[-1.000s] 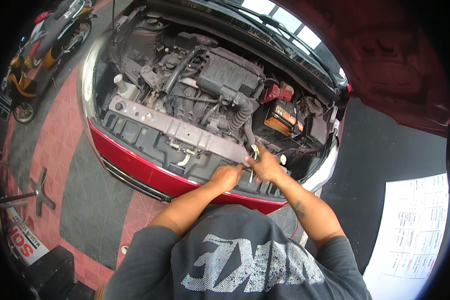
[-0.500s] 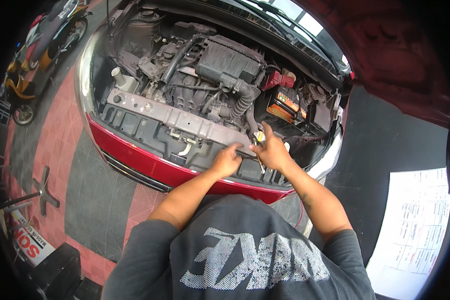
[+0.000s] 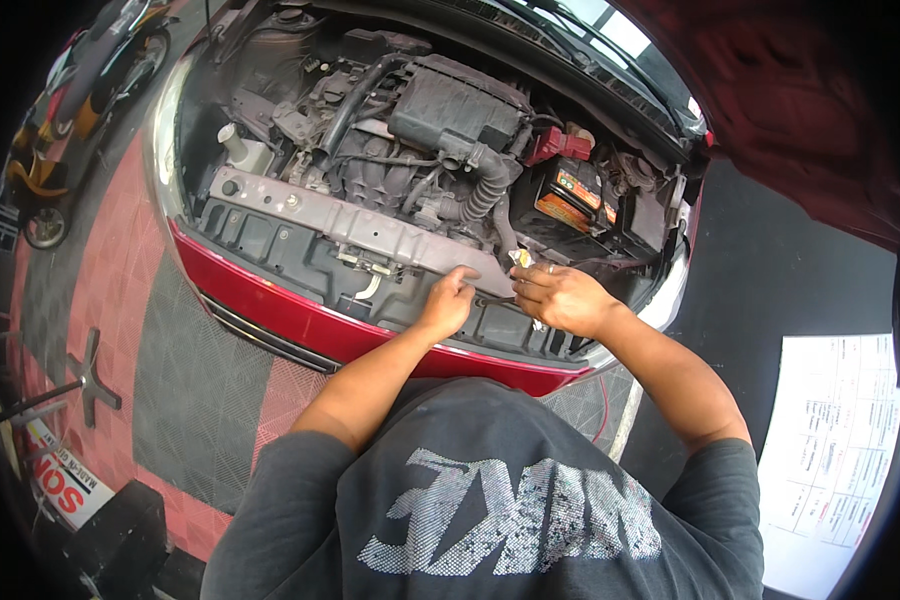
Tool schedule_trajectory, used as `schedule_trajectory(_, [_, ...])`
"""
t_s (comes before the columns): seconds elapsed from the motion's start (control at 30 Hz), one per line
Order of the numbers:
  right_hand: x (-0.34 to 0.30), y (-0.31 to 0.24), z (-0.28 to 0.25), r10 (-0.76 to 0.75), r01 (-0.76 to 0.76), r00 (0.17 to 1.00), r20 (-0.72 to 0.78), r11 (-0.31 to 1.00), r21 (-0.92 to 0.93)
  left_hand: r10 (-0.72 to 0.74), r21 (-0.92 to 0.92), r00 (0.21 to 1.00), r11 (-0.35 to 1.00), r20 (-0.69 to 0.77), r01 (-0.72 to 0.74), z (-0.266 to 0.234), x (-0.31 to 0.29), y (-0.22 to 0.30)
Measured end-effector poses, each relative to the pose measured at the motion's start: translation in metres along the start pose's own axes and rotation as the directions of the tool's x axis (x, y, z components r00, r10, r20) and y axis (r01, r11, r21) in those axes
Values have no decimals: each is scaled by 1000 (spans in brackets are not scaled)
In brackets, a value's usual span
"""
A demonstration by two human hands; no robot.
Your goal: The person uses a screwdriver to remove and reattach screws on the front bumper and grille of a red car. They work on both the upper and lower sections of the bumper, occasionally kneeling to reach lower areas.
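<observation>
My left hand [image 3: 448, 302] has its fingers curled together against the front crossmember [image 3: 390, 235] of an open car engine bay; nothing shows in it. My right hand [image 3: 565, 300] is just to its right, palm down, its fingers pinched together near the crossmember's right end. A slim shiny metal tool [image 3: 539, 325] peeks out below the right hand, mostly hidden by it. Just beyond the right fingertips is a small yellow-and-white part [image 3: 520, 259]. The fingers cover the spot where they meet the crossmember.
The battery [image 3: 575, 195] with an orange label lies beyond my right hand, with a red terminal cover [image 3: 558, 146]. A ribbed intake hose [image 3: 488, 185] runs to the black air box [image 3: 460, 105]. The red bumper [image 3: 270, 300] is nearest me. A motorcycle [image 3: 80, 110] stands far left.
My right hand has turned palm down, its raised index finger now folded in with the others. The shiny tool below it is more covered. My left hand has shifted slightly left and curled.
</observation>
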State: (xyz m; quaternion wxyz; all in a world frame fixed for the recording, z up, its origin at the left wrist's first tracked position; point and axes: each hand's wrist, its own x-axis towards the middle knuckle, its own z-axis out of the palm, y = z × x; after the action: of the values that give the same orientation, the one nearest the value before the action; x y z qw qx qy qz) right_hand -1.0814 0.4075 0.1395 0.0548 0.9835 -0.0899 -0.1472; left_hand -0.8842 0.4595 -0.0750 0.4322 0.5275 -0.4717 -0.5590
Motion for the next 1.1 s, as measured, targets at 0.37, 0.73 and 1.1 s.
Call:
schedule_trajectory(0.37, [37, -38, 35, 713, -654, 700, 44, 615, 440, -41, -47, 999, 998, -33, 39, -7, 3, -3])
schedule_trajectory(0.73, [25, -49, 6, 776, -690, 562, 287, 248, 680, 173, 459, 928, 829, 329, -318, 6, -21, 35])
schedule_trajectory(1.1, [27, -9, 4, -133, 126, 989, 72, 988, 91, 186, 594, 921, 717, 342, -365, 11, -12, 8])
